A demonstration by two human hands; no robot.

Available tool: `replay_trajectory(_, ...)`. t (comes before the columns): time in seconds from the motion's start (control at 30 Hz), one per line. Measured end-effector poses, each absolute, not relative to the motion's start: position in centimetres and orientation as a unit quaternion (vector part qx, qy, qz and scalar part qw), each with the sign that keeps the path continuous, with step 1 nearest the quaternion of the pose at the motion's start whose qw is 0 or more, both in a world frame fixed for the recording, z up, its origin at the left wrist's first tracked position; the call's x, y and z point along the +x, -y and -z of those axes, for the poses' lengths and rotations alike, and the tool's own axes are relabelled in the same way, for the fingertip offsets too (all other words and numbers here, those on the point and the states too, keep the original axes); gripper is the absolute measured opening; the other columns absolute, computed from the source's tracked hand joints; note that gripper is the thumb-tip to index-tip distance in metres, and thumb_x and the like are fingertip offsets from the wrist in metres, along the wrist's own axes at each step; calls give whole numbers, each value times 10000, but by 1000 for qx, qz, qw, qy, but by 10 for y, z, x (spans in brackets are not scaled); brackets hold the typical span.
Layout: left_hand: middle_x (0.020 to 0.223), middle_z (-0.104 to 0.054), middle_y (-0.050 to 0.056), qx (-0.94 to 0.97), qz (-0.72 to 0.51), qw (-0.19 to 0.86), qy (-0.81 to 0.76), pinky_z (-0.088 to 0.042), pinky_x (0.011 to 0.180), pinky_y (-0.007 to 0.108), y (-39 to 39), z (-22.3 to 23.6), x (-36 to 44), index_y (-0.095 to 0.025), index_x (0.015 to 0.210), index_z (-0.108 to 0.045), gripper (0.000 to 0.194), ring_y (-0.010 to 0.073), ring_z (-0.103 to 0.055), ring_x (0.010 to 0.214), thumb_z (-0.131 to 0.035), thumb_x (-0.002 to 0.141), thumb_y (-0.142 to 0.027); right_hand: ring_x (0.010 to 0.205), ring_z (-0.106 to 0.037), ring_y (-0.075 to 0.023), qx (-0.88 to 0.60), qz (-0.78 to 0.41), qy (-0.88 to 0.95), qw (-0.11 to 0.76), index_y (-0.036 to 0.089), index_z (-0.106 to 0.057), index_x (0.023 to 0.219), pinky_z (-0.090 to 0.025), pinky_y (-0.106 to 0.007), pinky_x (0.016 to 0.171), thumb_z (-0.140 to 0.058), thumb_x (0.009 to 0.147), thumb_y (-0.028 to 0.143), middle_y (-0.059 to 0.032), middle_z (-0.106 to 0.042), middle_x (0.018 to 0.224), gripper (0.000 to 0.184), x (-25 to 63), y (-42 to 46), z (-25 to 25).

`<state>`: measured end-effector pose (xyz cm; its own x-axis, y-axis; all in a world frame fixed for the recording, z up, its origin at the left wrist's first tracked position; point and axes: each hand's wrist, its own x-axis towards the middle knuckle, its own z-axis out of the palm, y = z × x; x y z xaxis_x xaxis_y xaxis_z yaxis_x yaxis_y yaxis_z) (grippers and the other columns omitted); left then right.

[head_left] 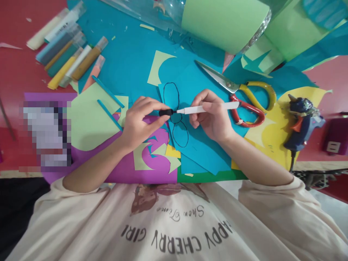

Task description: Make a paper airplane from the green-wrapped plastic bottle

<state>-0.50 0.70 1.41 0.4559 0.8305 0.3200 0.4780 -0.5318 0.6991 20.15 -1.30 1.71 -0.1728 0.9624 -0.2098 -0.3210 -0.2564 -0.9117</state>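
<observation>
My right hand (213, 116) holds a white marker (199, 108) level above the blue paper. Its tip points left, at the mouth of a black cap (165, 112). Pinched between thumb and fingertips, that cap sits in my left hand (141, 121). Whether the tip is inside the cap or just at its edge, I cannot tell. Beneath them lies a blue paper sheet (206, 145) with black outlines of rounded, petal-like loops (180, 134) drawn on it. My hands partly hide the middle of the drawing.
Scissors (233, 87) with red and yellow handles lie beyond my right hand. A glue gun (303, 125) rests at the right on yellow paper. Several markers (67, 54) are grouped at upper left. Green-wrapped bottle (223, 21) at the back; pale green scraps (95, 119) at left.
</observation>
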Motion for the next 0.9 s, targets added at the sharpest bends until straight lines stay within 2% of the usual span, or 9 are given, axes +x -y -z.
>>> replay_trajectory(0.17,891,-747,13,811,-320,260,-414,-508,800,378,-5,-14,-6,-272,924,-690,249,182,-660,833,-565,910,-488,423,-528,-80,-410,-679,374,481,213,-543,724,-453,-203,397,-715,736,528,46,-605,546,359,201,15,-17)
replay_trajectory(0.37,910,-731,3,817,-343,236,-398,-496,828,371,-3,-16,-6,-284,958,-682,200,180,-665,877,-581,913,-452,485,-637,-102,-399,-707,361,458,180,-638,798,-528,-206,456,-760,722,506,10,-714,658,356,202,16,-17)
replay_trajectory(0.5,895,-729,5,813,-362,226,-397,-500,825,354,-2,-16,-6,-273,956,-680,178,175,-666,885,-595,910,-423,539,-666,-129,-386,-739,333,440,149,-704,819,-571,-235,498,-746,702,535,-33,-735,708,406,203,14,-17)
replay_trajectory(0.77,901,-763,18,793,-348,273,-419,-537,704,282,2,-14,-6,-245,1000,-700,299,139,-672,773,-532,933,-484,536,-667,-104,-377,-743,326,446,180,-660,788,-570,-208,509,-762,736,441,3,-732,693,285,204,12,-16)
replay_trajectory(0.9,907,-767,24,789,-345,292,-416,-552,726,282,0,-13,-7,-245,992,-715,334,147,-686,805,-524,928,-512,555,-688,-104,-390,-743,322,439,174,-662,767,-591,-206,545,-796,691,459,8,-748,697,324,204,12,-16)
